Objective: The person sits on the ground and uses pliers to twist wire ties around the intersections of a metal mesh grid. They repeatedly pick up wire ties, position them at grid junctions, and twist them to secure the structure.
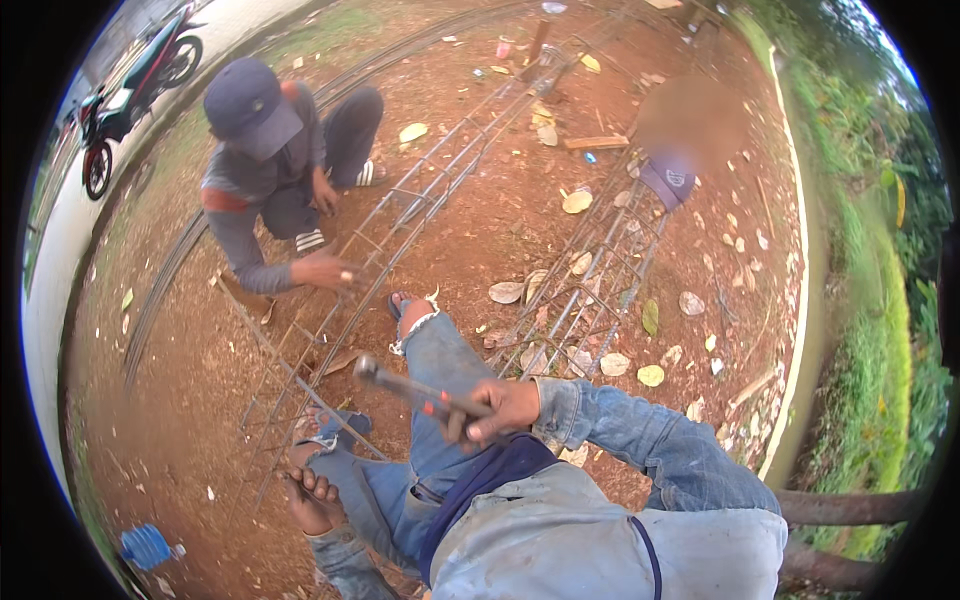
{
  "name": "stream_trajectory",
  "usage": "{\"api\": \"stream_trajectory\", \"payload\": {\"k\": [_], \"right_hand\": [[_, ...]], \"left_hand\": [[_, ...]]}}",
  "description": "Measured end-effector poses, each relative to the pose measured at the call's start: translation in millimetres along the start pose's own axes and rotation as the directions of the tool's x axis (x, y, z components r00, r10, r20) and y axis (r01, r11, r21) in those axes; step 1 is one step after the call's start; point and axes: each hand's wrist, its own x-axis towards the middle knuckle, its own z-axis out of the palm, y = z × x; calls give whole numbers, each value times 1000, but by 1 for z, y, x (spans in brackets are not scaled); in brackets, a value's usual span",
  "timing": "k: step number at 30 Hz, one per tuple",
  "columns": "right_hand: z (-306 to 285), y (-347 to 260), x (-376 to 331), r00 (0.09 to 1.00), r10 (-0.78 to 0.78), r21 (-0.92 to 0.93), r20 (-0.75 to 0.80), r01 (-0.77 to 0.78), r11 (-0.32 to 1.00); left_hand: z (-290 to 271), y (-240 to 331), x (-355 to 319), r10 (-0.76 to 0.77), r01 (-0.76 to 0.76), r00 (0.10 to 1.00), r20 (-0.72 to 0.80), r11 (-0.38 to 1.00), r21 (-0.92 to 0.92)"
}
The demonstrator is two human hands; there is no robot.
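Far left at nine to ten o'clock, a motorbike (130, 90) stands parked on the pale pavement. Down at seven o'clock, a blue plastic bottle (146, 546) lies on the red dirt (190, 400).

Moving in, a co-worker (275, 160) in a dark cap crouches at ten o'clock, one hand (325, 270) down on the long rebar cage (400, 220), which runs from seven o'clock up toward twelve.

Now the person's own left hand (312, 498), low at seven o'clock: fingers curled, resting at the near end of that cage beside the denim knee (345, 455). Whether it actually grips a bar, can't tell from here.

Centre of the picture, the metal tool (410, 385), a dark rod with a hooked head, angles from ten o'clock down to the right hand (500, 410). That hand is wrapped tight around the handle, fingers fully closed over it, just above the bent jeans leg.

Right of centre, a second rebar cage (600, 280) stretches toward one o'clock, a blue cap (668, 180) hanging over its far end. Dry leaves (650, 375) are scattered around it. At three o'clock, a pale curb (805, 300) and then green grass (880, 300).
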Motion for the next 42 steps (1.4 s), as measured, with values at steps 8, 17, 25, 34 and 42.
{"api": "stream_trajectory", "payload": {"k": [8,17,25,34,42], "right_hand": [[-146,48,-126,111,-202,-199,-973,-846,495],[-223,122,-232,189,-298,-321,-936,-805,498],[-80,72,-25,474,-414,-552,-777,-198,810],[72,21,127,970,-225,-935,-96,-10,354],[51,81,109,900,-101,191,-425,198,961]], "left_hand": [[0,-42,-11,-305,298,948,88,951,82],[55,-60,5,-124,186,972,-202,927,326],[57,-61,5,-171,215,957,-232,960,177],[62,-66,1,-107,130,989,-99,956,263],[44,-44,-13,214,-268,920,-329,955,-129]]}}
